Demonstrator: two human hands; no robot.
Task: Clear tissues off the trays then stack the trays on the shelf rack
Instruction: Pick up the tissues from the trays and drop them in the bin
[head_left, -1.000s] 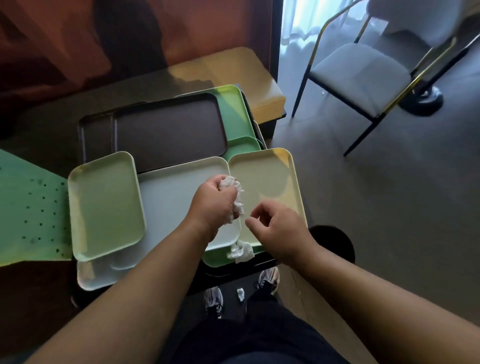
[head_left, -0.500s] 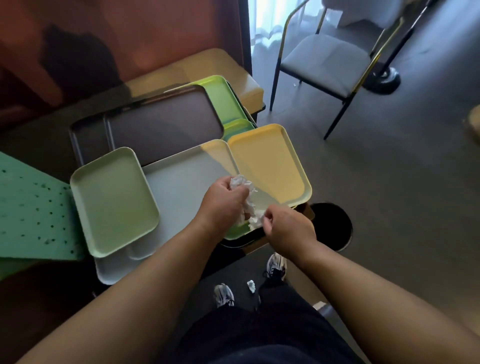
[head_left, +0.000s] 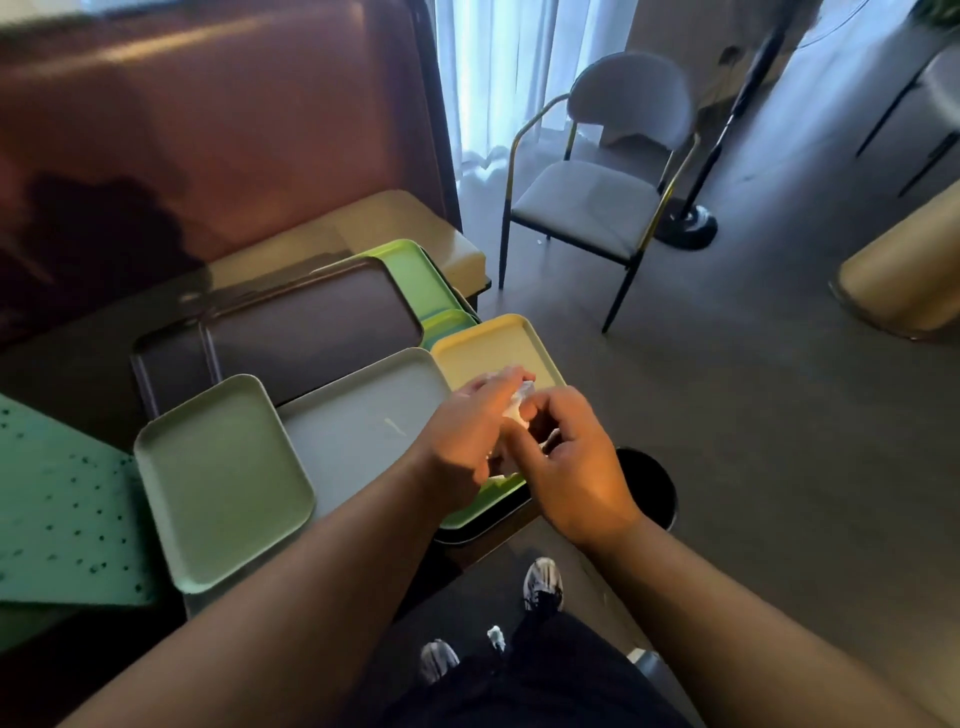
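Note:
Several trays lie overlapped on a dark table: a pale green tray (head_left: 218, 478) at the left, a grey tray (head_left: 358, 415) in the middle, a yellow tray (head_left: 488, 343) at the right, dark brown trays (head_left: 306, 322) and a bright green tray (head_left: 415, 270) behind. My left hand (head_left: 462, 436) and my right hand (head_left: 566, 457) meet over the near right corner of the trays. Both grip crumpled white tissues (head_left: 517, 405) between them. A bright green tray's edge (head_left: 483, 506) shows under my hands.
A black bin (head_left: 649, 488) stands on the floor just right of the table, below my right hand. A small tissue scrap (head_left: 496, 635) lies on the floor between my shoes. A grey chair (head_left: 597, 192) stands beyond; a spotted green sheet (head_left: 57, 519) lies at the left.
My right hand picked up the loose tissue from the tray's near edge and joined my left hand. Both hands with the tissues shifted slightly right. The view tilted up.

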